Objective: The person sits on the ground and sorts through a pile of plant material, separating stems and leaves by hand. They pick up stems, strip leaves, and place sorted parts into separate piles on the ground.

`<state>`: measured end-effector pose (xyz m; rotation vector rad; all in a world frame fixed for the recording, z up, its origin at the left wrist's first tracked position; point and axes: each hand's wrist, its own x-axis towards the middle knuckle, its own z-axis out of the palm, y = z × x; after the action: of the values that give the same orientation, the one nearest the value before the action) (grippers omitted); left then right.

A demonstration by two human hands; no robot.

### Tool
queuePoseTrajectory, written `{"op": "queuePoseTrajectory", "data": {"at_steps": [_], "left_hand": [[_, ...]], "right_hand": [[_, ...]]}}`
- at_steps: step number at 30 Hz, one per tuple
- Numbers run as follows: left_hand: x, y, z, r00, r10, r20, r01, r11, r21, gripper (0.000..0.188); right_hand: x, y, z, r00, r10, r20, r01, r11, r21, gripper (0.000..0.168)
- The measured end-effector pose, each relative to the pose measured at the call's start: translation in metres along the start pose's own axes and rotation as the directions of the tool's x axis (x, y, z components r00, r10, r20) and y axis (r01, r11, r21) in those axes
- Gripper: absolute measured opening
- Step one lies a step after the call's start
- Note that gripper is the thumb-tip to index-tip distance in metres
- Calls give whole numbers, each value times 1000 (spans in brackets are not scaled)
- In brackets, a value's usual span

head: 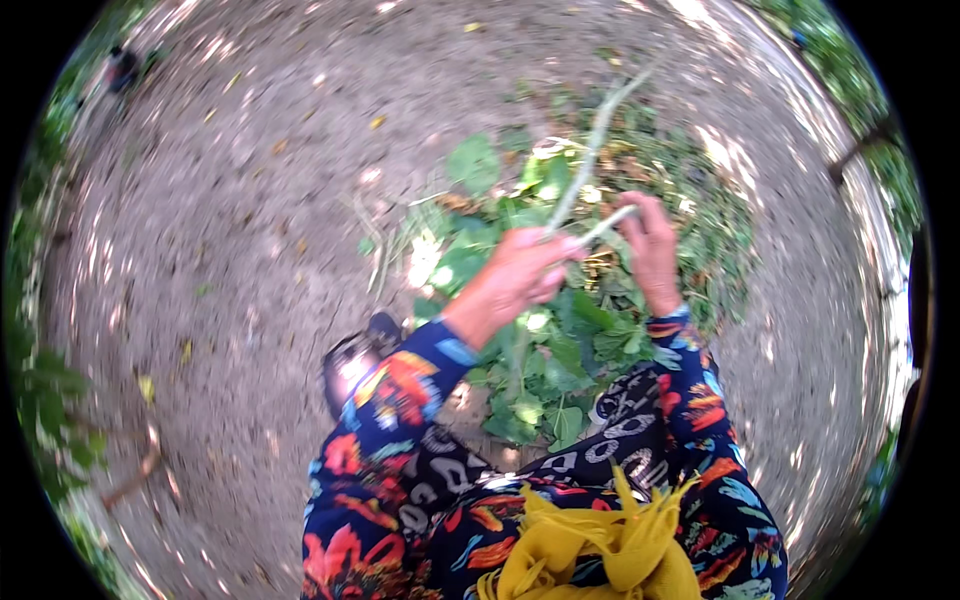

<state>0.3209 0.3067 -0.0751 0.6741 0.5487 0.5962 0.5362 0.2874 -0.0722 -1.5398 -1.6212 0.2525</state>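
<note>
My left hand (521, 274) is closed around a long pale green plant stalk (592, 154), which reaches up and away to the right. A shorter pale stem (609, 223) runs from the left fingers to my right hand (651, 244), whose thumb and fingers pinch its end. Whether both are parts of one bent stalk cannot be told through the blur. Below both hands lies a heap of broad green leaves (562, 360), some of it hidden by the left forearm.
Chopped or shredded greenery (697, 202) spreads to the right of the leaves. Several thin stripped stems (382, 251) lie on the bare soil (225, 225) at left. A dark shoe (384, 330) is near my left forearm. A branch (139, 469) rises at far left.
</note>
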Motion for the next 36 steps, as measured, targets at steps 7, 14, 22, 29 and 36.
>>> {"op": "queuePoseTrajectory", "data": {"at_steps": [7,14,22,29,36], "left_hand": [[52,-7,52,962,272,-5,-264,928,-263,14],[88,-25,80,896,414,-160,-419,908,2,11],[83,-53,112,656,725,-209,-491,620,611,14],[76,-62,101,583,806,-103,-450,426,785,17],[92,-69,102,599,801,-19,-428,340,837,22]], "right_hand": [[3,21,-6,954,283,-96,-220,884,411,30],[9,31,-2,936,332,-115,-197,766,612,25],[14,195,-56,914,384,130,-299,422,856,20],[26,142,-14,770,482,419,-182,-463,868,6],[17,43,23,736,547,400,676,-557,-482,9]]}}
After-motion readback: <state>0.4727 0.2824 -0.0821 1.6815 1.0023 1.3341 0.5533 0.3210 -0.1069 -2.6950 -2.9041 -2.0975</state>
